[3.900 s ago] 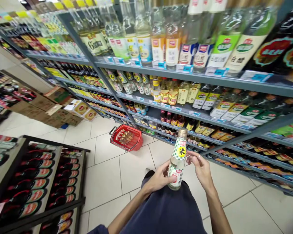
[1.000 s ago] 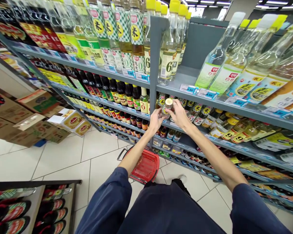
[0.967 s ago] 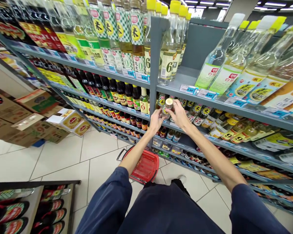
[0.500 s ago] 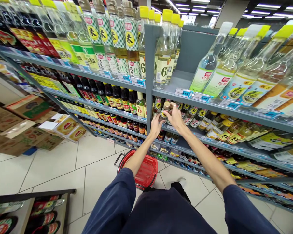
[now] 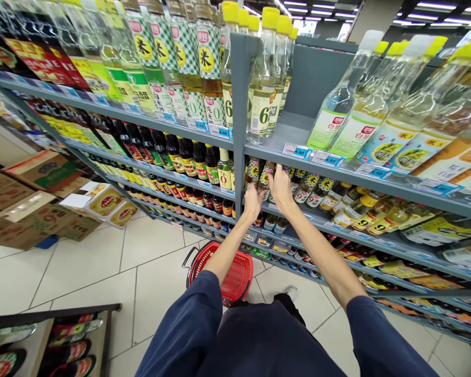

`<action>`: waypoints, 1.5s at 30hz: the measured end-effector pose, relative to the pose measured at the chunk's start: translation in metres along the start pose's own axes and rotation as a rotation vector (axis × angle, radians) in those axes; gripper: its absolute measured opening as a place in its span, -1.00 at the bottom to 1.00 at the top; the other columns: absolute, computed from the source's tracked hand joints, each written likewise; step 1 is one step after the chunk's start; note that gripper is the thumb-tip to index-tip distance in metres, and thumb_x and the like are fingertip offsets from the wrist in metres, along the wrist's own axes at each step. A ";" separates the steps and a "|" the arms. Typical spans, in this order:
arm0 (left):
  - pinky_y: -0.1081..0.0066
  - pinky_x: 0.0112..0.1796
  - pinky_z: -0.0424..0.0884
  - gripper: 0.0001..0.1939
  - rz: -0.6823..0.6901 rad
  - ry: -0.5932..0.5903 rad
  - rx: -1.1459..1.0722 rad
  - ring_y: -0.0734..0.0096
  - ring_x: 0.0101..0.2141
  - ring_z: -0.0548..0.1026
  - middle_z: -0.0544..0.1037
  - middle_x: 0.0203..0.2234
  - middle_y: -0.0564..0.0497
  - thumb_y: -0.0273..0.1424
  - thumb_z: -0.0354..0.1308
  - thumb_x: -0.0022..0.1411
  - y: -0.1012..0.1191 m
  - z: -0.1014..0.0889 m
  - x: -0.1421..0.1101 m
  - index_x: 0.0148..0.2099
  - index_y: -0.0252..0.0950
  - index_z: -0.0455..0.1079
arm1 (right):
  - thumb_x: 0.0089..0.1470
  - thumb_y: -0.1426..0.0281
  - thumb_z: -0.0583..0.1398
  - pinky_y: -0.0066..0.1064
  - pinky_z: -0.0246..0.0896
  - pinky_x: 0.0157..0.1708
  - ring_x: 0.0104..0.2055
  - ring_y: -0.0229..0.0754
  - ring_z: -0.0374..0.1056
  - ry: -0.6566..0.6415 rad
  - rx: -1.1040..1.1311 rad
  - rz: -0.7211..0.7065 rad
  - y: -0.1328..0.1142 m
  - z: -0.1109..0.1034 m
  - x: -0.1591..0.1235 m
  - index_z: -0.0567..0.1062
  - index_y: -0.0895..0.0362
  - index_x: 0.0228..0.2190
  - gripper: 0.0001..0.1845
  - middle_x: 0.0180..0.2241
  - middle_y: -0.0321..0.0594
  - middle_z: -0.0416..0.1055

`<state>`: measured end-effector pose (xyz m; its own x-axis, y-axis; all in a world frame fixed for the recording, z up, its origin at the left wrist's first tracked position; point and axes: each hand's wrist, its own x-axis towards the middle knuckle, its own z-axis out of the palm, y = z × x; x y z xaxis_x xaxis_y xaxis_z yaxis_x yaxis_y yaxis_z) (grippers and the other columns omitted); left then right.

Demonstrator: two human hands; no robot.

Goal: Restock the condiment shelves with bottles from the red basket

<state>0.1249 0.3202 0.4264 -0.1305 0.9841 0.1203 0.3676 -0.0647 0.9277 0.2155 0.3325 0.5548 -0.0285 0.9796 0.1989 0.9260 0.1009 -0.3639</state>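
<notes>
A vinegar bottle [image 5: 265, 177] with a checked label and a yellow circle stands on the second shelf, its top under the edge of the shelf above. My left hand [image 5: 253, 202] is closed round the lower part of this bottle from the left. On its right side, my right hand [image 5: 281, 187] holds it higher up, fingers near the upper shelf's edge. Another checked bottle [image 5: 253, 168] stands just left of it by the upright. To the right of my right hand are more bottles of the same kind [image 5: 311, 181], in a row.
Overhead runs the top shelf's edge [image 5: 277, 152], carrying tall clear bottles [image 5: 264, 107]. A grey upright [image 5: 239, 104] divides the shelves. On the floor before me sits a red basket [image 5: 239, 277]. Cardboard boxes [image 5: 35, 183] are stacked at the left; a rack [image 5: 43, 340] stands at lower left.
The bottle between my hands has moved back into the shelf, its cap now hidden below the upper shelf's edge. Both hands have shifted slightly with it.
</notes>
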 end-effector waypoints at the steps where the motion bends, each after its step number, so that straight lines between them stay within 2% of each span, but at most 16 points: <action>1: 0.18 -0.05 0.54 -0.61 -0.008 0.008 -0.003 0.11 -0.13 0.62 0.61 -0.13 -0.24 -0.38 0.28 0.34 0.002 0.001 0.000 0.14 -0.38 0.35 | 0.39 0.37 0.04 -0.07 0.38 0.02 0.01 0.19 0.47 -0.014 -0.016 0.007 0.000 0.000 0.002 0.18 0.31 0.35 -0.42 -0.03 0.22 0.50; 3: 0.19 -0.06 0.53 -0.65 0.001 0.031 0.016 0.15 -0.15 0.61 0.60 -0.15 -0.21 -0.39 0.27 0.34 0.006 0.001 -0.001 0.12 -0.36 0.36 | 0.39 0.38 0.02 -0.07 0.37 0.02 0.01 0.18 0.47 -0.029 -0.033 0.015 0.000 0.001 0.005 0.19 0.29 0.36 -0.42 -0.02 0.21 0.49; 6: 0.23 -0.05 0.52 -0.70 0.035 0.063 0.049 0.17 -0.12 0.59 0.54 -0.04 -0.25 -0.40 0.26 0.35 0.009 -0.003 -0.006 0.09 -0.35 0.40 | 0.39 0.39 0.02 -0.07 0.35 0.08 0.07 0.17 0.45 -0.020 -0.024 0.014 -0.003 0.000 0.001 0.20 0.30 0.36 -0.42 0.03 0.23 0.46; 9: 0.29 -0.05 0.51 -0.75 0.051 0.046 0.084 0.22 -0.13 0.59 0.50 0.01 -0.25 -0.37 0.15 0.43 0.002 -0.017 -0.017 0.08 -0.36 0.44 | 0.41 0.36 -0.01 -0.10 0.35 0.12 0.15 0.13 0.42 0.049 0.023 -0.032 -0.002 0.002 -0.023 0.17 0.25 0.37 -0.42 0.21 0.24 0.34; 11: 0.32 -0.05 0.49 -0.75 0.054 -0.013 0.165 0.24 -0.15 0.60 0.53 -0.05 -0.20 -0.35 0.07 0.47 -0.008 -0.031 -0.027 0.06 -0.33 0.48 | 0.43 0.31 -0.03 -0.16 0.36 0.11 0.14 0.06 0.44 0.052 0.059 -0.050 0.005 0.008 -0.046 0.29 0.19 0.31 -0.48 0.24 0.16 0.33; 14: 0.32 -0.06 0.47 -0.68 0.035 -0.173 0.389 0.18 -0.12 0.61 0.58 -0.06 -0.18 -0.31 -0.01 0.51 -0.023 -0.053 -0.034 0.13 -0.26 0.48 | 0.42 0.28 0.01 -0.21 0.36 0.08 0.02 0.02 0.51 -0.132 0.016 0.020 0.023 0.028 -0.073 0.49 0.15 0.13 -0.58 0.01 0.04 0.55; 17: 0.28 -0.06 0.46 -0.63 0.022 -0.328 0.544 0.12 -0.09 0.61 0.62 -0.06 -0.20 -0.33 -0.04 0.51 -0.033 -0.063 -0.025 0.24 -0.19 0.42 | 0.41 0.29 0.05 -0.23 0.34 0.05 -0.02 0.04 0.54 -0.315 -0.112 0.106 0.037 0.054 -0.079 0.49 0.14 0.17 -0.57 -0.11 0.02 0.62; 20: 0.27 -0.03 0.45 -0.63 0.028 -0.383 0.545 0.11 -0.09 0.61 0.63 -0.12 -0.22 -0.42 -0.02 0.47 -0.040 -0.061 -0.010 0.21 -0.22 0.46 | 0.41 0.31 0.05 -0.26 0.32 0.04 -0.03 0.02 0.54 -0.361 -0.175 0.109 0.041 0.070 -0.071 0.52 0.16 0.13 -0.59 -0.10 0.06 0.61; 25: 0.18 0.03 0.46 -0.65 0.032 -0.363 0.492 0.05 -0.09 0.61 0.62 -0.16 -0.27 -0.59 0.00 0.35 -0.043 -0.052 0.005 0.02 -0.30 0.55 | 0.41 0.35 0.02 -0.26 0.32 -0.01 -0.08 0.02 0.53 -0.361 -0.198 0.064 0.039 0.074 -0.064 0.56 0.21 0.02 -0.62 -0.13 0.09 0.61; 31: 0.05 0.10 0.45 -0.78 0.006 -0.326 0.390 -0.06 -0.10 0.62 0.60 -0.29 -0.29 -0.52 0.08 0.35 -0.042 -0.052 0.009 -0.26 -0.32 0.56 | 0.42 0.36 0.01 -0.23 0.33 -0.03 -0.10 0.04 0.55 -0.356 -0.202 0.037 0.039 0.076 -0.067 0.59 0.22 -0.03 -0.62 -0.15 0.13 0.61; 34: 0.04 0.08 0.46 -0.81 0.005 -0.295 0.360 -0.09 -0.12 0.63 0.60 -0.32 -0.30 -0.50 0.12 0.35 -0.034 -0.056 0.004 -0.28 -0.34 0.56 | 0.40 0.35 0.05 -0.22 0.36 -0.04 -0.11 0.05 0.56 -0.348 -0.186 0.037 0.035 0.069 -0.069 0.61 0.24 -0.07 -0.63 -0.16 0.14 0.62; 36: 0.08 0.05 0.48 -0.81 0.026 -0.271 0.345 -0.06 -0.11 0.63 0.62 -0.24 -0.30 -0.46 0.11 0.38 -0.022 -0.061 0.001 -0.18 -0.34 0.57 | 0.40 0.32 0.07 -0.22 0.37 0.00 -0.08 0.03 0.55 -0.295 -0.132 0.020 0.033 0.057 -0.068 0.59 0.23 0.00 -0.63 -0.09 0.11 0.62; 38: 0.14 0.06 0.49 -0.75 0.082 -0.223 0.307 0.01 -0.06 0.62 0.62 -0.10 -0.28 -0.38 0.06 0.45 -0.005 -0.069 0.005 0.00 -0.32 0.54 | 0.41 0.25 0.07 -0.22 0.38 0.03 -0.08 -0.01 0.54 -0.155 0.002 -0.015 0.030 0.041 -0.062 0.54 0.22 0.08 -0.58 -0.02 0.06 0.60; 41: 0.21 0.14 0.44 -0.63 0.214 -0.040 0.205 0.09 0.08 0.56 0.56 0.10 -0.27 -0.31 0.00 0.50 0.030 -0.079 0.025 0.23 -0.32 0.39 | 0.39 0.13 0.10 -0.18 0.41 -0.01 -0.24 -0.07 0.52 0.100 0.206 -0.026 0.023 0.018 -0.042 0.46 0.21 0.17 -0.48 0.02 0.04 0.58; 43: 0.21 0.16 0.42 -0.61 0.246 0.066 0.168 0.10 0.11 0.55 0.55 0.11 -0.29 -0.33 -0.04 0.52 0.053 -0.080 0.042 0.27 -0.37 0.32 | 0.37 0.10 0.11 -0.15 0.40 -0.01 -0.26 -0.06 0.52 0.185 0.234 -0.007 0.017 0.009 -0.024 0.43 0.21 0.19 -0.45 0.03 0.06 0.56; 45: 0.21 0.13 0.44 -0.65 0.201 0.085 0.199 0.10 0.06 0.58 0.58 0.05 -0.29 -0.38 -0.07 0.52 0.071 -0.078 0.057 0.22 -0.41 0.34 | 0.36 0.11 0.13 -0.12 0.37 0.05 -0.19 0.01 0.52 0.216 0.207 0.021 0.010 0.006 -0.006 0.44 0.27 0.17 -0.43 -0.04 0.10 0.58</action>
<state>0.0720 0.3586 0.5261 -0.1102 0.9369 0.3318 0.5664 -0.2151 0.7956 0.2231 0.3286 0.5445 0.0916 0.9243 0.3705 0.8282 0.1359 -0.5437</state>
